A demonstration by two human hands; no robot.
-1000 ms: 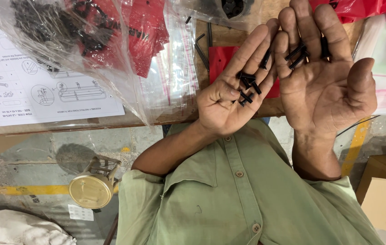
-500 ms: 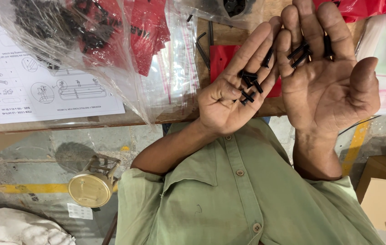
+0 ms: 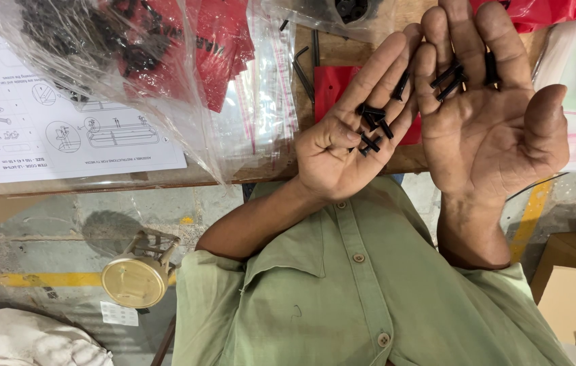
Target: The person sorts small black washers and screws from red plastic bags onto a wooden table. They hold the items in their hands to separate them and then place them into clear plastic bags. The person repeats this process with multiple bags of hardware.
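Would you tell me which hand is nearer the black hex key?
Left. The left hand sits just right of the hex key; the right hand is farther right, beyond the left.

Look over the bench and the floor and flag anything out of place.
A gold round-based metal part lies tipped on its side on the floor, below the table edge. Loose black screws rest in the open left hand, and one sits along its fingers, where it might slip. Nothing looks damaged.

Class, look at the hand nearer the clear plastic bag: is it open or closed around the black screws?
Open. The left hand lies palm up with fingers spread flat, and the black screws rest loose on its palm and fingers, ungripped.
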